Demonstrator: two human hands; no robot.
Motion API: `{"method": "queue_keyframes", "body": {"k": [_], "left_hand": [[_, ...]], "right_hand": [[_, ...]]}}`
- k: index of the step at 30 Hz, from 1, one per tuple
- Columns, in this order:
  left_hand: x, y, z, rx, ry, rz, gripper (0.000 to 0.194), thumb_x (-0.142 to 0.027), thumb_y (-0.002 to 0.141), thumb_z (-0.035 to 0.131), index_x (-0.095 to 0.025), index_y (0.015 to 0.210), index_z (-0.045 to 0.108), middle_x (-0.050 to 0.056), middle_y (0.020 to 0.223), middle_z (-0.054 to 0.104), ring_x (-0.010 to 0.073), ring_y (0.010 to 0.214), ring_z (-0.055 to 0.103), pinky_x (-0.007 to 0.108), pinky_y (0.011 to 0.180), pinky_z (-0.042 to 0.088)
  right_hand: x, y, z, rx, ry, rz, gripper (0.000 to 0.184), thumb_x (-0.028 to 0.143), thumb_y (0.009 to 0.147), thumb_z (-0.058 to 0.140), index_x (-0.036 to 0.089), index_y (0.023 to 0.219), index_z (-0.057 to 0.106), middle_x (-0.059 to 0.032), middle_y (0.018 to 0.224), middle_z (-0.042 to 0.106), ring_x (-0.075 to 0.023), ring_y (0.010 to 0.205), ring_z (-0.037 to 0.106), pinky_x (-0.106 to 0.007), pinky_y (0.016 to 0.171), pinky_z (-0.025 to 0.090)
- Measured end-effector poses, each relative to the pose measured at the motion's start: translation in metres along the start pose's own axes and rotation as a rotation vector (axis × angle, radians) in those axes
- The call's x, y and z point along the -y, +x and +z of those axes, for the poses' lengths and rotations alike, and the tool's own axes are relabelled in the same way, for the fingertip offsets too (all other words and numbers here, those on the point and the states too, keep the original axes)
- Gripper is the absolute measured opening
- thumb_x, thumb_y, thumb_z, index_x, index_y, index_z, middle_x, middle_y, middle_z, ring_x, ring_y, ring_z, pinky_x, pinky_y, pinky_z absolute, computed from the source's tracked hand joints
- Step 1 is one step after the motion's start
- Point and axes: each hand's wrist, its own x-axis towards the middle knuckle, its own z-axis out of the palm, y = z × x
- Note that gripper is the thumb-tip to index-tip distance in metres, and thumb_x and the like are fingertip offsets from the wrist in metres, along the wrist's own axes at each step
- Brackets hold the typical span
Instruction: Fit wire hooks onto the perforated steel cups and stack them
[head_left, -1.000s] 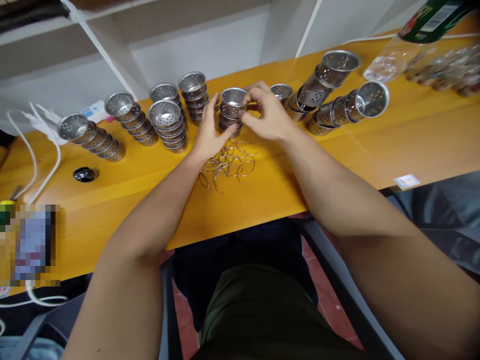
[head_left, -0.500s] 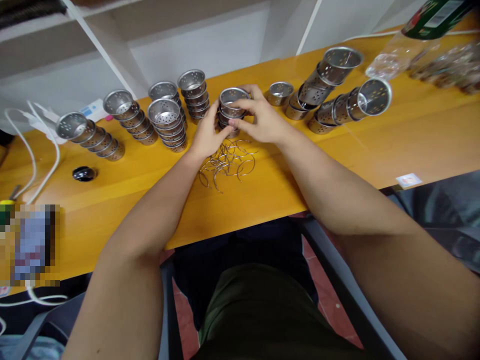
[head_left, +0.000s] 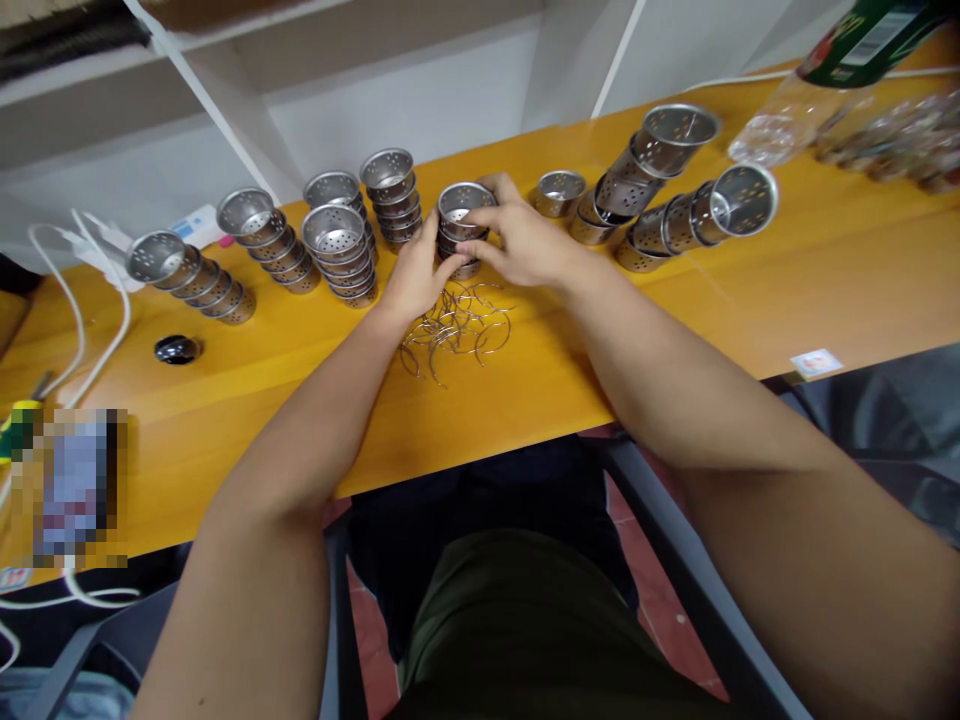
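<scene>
A short stack of perforated metal cups point(head_left: 459, 205) stands upright on the table between my hands. My left hand point(head_left: 414, 268) is closed against its left side, fingers partly hidden behind it. From the right, my right hand point(head_left: 521, 232) grips the same stack, with its fingers around the upper cups and the thumb at the front. Just in front lies a loose tangle of thin curved metal wires point(head_left: 459, 325). Close to my left hand stand a tall stack of cups point(head_left: 337, 255) and another stack point(head_left: 391, 200) behind it.
More stacks lean at the left point(head_left: 191, 275). On the right are a single cup point(head_left: 559, 192) and two tilted stacks point(head_left: 664, 160). A plastic bottle point(head_left: 780, 125), a black rounded object point(head_left: 177, 349), white cables point(head_left: 112, 340) and a blurred-out item point(head_left: 75, 485) also lie on the table point(head_left: 675, 330).
Both hands stay around the cup stack with almost no change in grip. The whole view has shifted slightly; the things on the table look unmoved.
</scene>
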Motion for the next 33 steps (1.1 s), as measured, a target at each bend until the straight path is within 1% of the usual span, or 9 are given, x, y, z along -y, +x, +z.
{"method": "queue_keyframes", "body": {"k": [12,15,17,20,22,25,28,30,33], "left_hand": [[0.003,-0.001,0.003,0.001,-0.017,-0.024,0.066,-0.038,0.100,0.075,-0.025,0.158,0.046,0.018,0.158,0.064,0.0339,0.151,0.061,0.052,0.133,0.048],[0.008,-0.001,0.008,-0.013,-0.011,-0.020,0.069,-0.036,0.099,0.078,-0.026,0.158,0.045,0.018,0.163,0.057,0.0350,0.157,0.055,0.053,0.137,0.043],[0.010,-0.001,0.013,-0.053,-0.019,-0.027,0.075,-0.040,0.096,0.083,-0.028,0.159,0.043,0.018,0.165,0.050,0.0371,0.162,0.049,0.055,0.140,0.038],[0.007,-0.002,0.018,-0.139,-0.064,-0.077,0.088,-0.041,0.090,0.090,-0.029,0.160,0.037,0.019,0.162,0.046,0.0396,0.156,0.052,0.059,0.137,0.042],[0.002,-0.002,0.019,-0.185,-0.080,-0.149,0.078,-0.030,0.091,0.088,-0.027,0.153,0.040,0.016,0.143,0.056,0.0334,0.132,0.068,0.056,0.122,0.056],[-0.008,-0.002,0.014,-0.190,-0.027,-0.194,0.035,-0.009,0.094,0.075,-0.024,0.118,0.055,0.004,0.103,0.063,0.0192,0.091,0.071,0.042,0.095,0.065],[-0.014,-0.003,0.009,-0.161,0.035,-0.116,0.026,-0.001,0.091,0.069,-0.024,0.094,0.057,0.004,0.101,0.068,0.0191,0.097,0.071,0.039,0.097,0.063],[-0.015,-0.004,0.008,-0.155,0.036,-0.082,0.025,-0.001,0.090,0.069,-0.023,0.095,0.059,0.006,0.109,0.071,0.0209,0.109,0.072,0.041,0.105,0.061],[-0.015,-0.004,0.008,-0.133,0.030,-0.080,0.023,-0.002,0.092,0.068,-0.022,0.099,0.061,0.006,0.111,0.071,0.0194,0.108,0.073,0.039,0.108,0.060]], "right_hand": [[-0.003,0.004,0.000,0.015,-0.014,-0.011,0.029,0.058,0.099,0.081,0.034,0.114,0.080,-0.0126,0.141,0.064,-0.0451,0.138,0.059,-0.071,0.126,0.046],[0.004,0.000,-0.001,0.029,-0.003,-0.007,0.052,0.075,0.101,0.071,0.035,0.133,0.075,-0.0131,0.152,0.060,-0.0463,0.147,0.052,-0.069,0.126,0.045],[0.007,-0.003,-0.003,0.005,0.004,0.035,0.077,0.088,0.099,0.063,0.036,0.155,0.061,-0.0117,0.161,0.055,-0.0456,0.153,0.045,-0.067,0.123,0.048],[0.000,-0.006,-0.009,-0.160,-0.018,0.191,0.092,0.095,0.103,0.048,0.035,0.171,0.040,-0.0089,0.170,0.048,-0.0414,0.156,0.038,-0.061,0.120,0.049],[-0.013,-0.007,-0.013,-0.261,-0.083,0.336,0.088,0.089,0.108,0.049,0.028,0.171,0.038,-0.0122,0.171,0.045,-0.0391,0.154,0.037,-0.058,0.125,0.042],[-0.034,-0.011,-0.017,-0.207,-0.188,0.558,0.088,0.064,0.107,0.074,0.013,0.168,0.035,-0.0235,0.172,0.039,-0.0410,0.153,0.040,-0.058,0.132,0.031],[-0.043,-0.014,-0.020,-0.084,-0.212,0.660,0.077,0.044,0.106,0.079,0.013,0.163,0.037,-0.0267,0.166,0.044,-0.0434,0.146,0.051,-0.059,0.129,0.036],[-0.040,-0.014,-0.021,-0.055,-0.232,0.667,0.067,0.038,0.106,0.078,0.017,0.158,0.043,-0.0242,0.157,0.053,-0.0425,0.136,0.060,-0.059,0.125,0.042],[-0.030,-0.012,-0.025,-0.087,-0.315,0.671,0.056,0.031,0.102,0.082,0.021,0.148,0.053,-0.0212,0.154,0.052,-0.0389,0.123,0.067,-0.056,0.121,0.047]]}}
